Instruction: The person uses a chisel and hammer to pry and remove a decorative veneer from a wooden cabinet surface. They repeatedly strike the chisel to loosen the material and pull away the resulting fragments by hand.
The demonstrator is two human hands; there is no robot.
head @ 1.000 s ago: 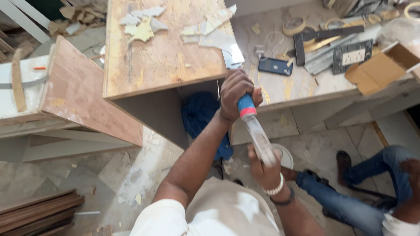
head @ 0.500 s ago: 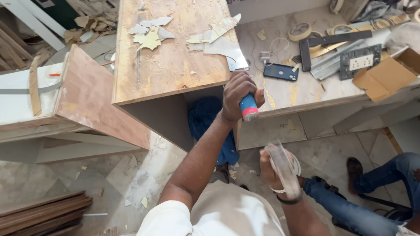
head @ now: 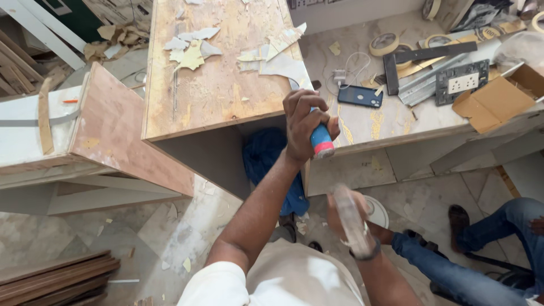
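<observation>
Left hand [head: 303, 126] clenches one blue-handled tool [head: 322, 140]; blurred right hand [head: 347, 215] grips one pale tool [head: 352, 224].

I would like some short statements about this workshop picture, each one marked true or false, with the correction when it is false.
1. The left hand grips a tool with a blue and red handle. True.
2. The right hand is sharp and at rest. False: it is blurred, and so is the pale object in it.
3. A dark phone lies on the marble counter. True.
4. The plywood panel is clean. False: torn pale scraps lie on it.
5. A cardboard box stands at the right end of the counter. True.
6. Nobody else is in view. False: another person's legs in jeans show at lower right.
</observation>
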